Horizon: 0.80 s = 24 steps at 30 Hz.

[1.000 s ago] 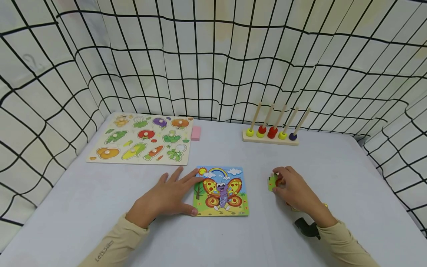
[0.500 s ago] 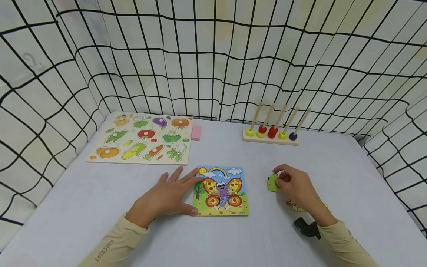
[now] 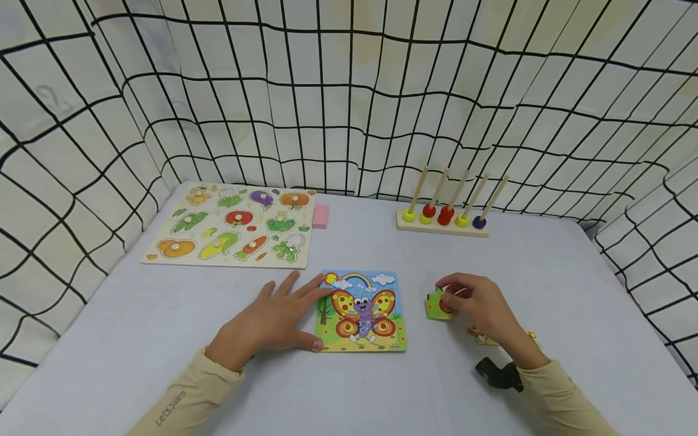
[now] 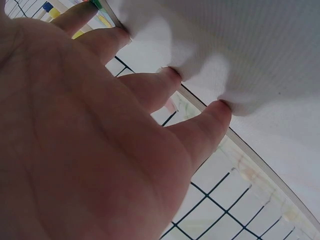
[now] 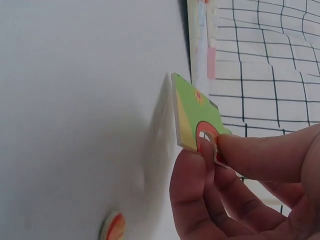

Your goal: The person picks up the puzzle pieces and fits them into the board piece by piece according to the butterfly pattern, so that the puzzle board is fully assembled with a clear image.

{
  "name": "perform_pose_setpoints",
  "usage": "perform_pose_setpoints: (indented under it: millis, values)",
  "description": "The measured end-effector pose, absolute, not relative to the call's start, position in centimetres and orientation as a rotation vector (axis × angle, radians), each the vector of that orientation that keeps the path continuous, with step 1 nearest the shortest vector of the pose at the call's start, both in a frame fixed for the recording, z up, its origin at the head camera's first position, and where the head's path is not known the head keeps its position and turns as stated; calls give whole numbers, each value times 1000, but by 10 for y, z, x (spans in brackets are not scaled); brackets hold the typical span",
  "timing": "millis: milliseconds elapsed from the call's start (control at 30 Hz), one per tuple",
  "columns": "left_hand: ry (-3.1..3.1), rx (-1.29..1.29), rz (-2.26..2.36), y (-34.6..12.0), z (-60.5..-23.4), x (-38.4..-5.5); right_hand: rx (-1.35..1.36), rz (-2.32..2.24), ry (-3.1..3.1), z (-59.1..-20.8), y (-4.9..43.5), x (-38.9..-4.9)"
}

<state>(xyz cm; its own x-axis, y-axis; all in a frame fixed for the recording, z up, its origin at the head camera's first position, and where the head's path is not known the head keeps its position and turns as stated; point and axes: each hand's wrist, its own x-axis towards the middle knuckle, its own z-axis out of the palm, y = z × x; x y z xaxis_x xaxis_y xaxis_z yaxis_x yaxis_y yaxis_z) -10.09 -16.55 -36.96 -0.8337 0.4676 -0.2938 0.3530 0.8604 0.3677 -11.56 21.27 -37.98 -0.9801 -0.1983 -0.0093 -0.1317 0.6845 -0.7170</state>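
A square butterfly picture board lies flat on the white table. Spread over its left edge is my left hand, with a fingertip and the thumb touching the board. In the left wrist view, the straight fingers of my left hand reach down to the tabletop. To the right of the board, my right hand pinches a green jigsaw piece between thumb and fingers. The right wrist view shows this jigsaw piece tilted up, with part of a red ring printed on it.
More jigsaw pieces lie partly hidden under my right wrist, beside a black curved object. A vegetable peg puzzle and a pink block are at the back left. A bead-and-peg stand is at the back right, before black netting.
My right hand has turned the jigsaw piece and brought it a little left, toward the butterfly board. The left hand stays where it was.
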Motion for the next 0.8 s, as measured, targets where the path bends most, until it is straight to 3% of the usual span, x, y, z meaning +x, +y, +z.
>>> perform_pose_setpoints:
  millis: [800]
  values:
    - [2657,629,434,-166,-368,-99,-434,-1333,2530,-380,140,-114]
